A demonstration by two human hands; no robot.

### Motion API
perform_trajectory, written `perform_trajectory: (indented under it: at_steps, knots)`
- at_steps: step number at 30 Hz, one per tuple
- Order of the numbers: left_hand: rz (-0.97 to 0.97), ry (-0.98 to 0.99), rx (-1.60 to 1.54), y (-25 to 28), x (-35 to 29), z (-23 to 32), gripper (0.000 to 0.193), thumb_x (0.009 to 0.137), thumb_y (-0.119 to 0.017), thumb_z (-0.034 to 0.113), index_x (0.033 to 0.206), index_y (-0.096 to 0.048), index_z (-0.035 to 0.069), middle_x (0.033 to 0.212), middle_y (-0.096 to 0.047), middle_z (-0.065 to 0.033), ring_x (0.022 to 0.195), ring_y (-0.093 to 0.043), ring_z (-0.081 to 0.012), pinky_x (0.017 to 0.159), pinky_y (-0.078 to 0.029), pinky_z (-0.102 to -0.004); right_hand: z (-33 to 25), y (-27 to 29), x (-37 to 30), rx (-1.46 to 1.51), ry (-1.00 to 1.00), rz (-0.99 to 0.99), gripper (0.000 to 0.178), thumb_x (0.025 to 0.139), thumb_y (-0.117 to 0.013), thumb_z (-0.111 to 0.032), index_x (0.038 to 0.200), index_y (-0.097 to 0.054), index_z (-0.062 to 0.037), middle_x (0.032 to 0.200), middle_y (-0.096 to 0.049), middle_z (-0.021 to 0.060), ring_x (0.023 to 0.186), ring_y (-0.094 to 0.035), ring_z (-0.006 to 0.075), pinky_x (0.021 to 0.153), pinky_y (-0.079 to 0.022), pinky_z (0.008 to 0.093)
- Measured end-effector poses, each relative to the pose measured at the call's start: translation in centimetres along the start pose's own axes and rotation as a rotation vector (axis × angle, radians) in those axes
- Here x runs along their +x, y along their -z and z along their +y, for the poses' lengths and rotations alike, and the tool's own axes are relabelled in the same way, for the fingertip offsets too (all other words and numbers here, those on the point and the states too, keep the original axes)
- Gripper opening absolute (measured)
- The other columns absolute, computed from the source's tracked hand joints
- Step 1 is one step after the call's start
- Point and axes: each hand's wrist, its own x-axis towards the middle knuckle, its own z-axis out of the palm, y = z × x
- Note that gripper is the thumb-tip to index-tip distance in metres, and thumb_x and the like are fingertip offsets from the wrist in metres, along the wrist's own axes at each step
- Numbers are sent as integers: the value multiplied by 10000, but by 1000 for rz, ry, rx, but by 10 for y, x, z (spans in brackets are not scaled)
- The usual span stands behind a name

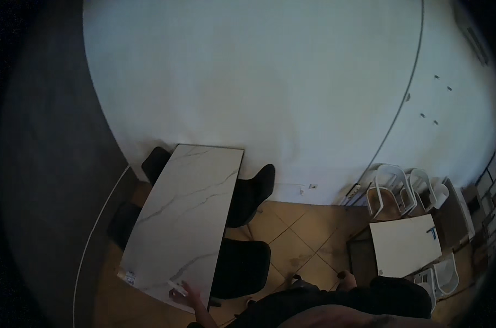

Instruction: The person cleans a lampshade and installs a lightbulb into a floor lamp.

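Left hand point(186, 297), one: fingers clamping on a slim white bar point(177, 287), exact kind too small to tell; bar lying over the near end of the white marble-patterned table point(185, 213), contact with the tabletop not telling clearly

Handling, as judged: calling for a light, even pinch, a level wrist and clearance from the near edge

Right hand: not showing

Small printed label point(129, 277): sitting at the table's near left corner

Black chair point(243, 269): standing along the right side, near end

White-topped table point(403, 246): standing farther right, bearing a small blue item point(432, 233)
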Motion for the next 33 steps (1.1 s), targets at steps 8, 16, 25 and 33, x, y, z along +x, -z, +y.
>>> perform_trajectory:
  at_steps: [8, 16, 25, 33]
  knots:
    - [-123, 25, 311, -49, 6, -7, 613, 967, -580, 470, 1271, -517, -59, 1236, -510, -231, 1130, -541, -390, 923, -481, -480, -58, 41, -77, 302, 148, 157, 384, 807, -782, -135, 1138, -648, 7, 1134, -694, 189, 1031, -683, 325, 939, -529, 399]
    - [-428, -104, 87, -82, -58, 131, 620, 927, -682, 412, 1334, -457, 3, 1284, -505, -173, 1161, -557, -316, 929, -520, -456, 3, 61, -76, 271, -36, 231, 329, 837, -653, -139, 1156, -707, -81, 1036, -693, 229, 991, -661, 412, 838, -542, 451]
    - [-768, -510, -121, -80, -218, 284, 390, 968, -623, 354, 986, -665, -34, 947, -683, -192, 846, -656, -310, 800, -517, -419, 35, 333, -195, 1099, 381, 42, 334, 1011, -576, -226, 1331, -607, -133, 1155, -666, -6, 1044, -590, 106, 872, -480, 270]
    - [-1123, -675, -142, -89, -362, 320, 389, 1003, -585, 358, 1015, -639, -26, 883, -658, -137, 781, -611, -254, 747, -501, -356, 185, 358, -208, 2454, 689, 294, 779, 903, -434, -748, 1440, -455, -183, 1416, -528, 153, 1280, -513, 376, 1078, -382, 572]
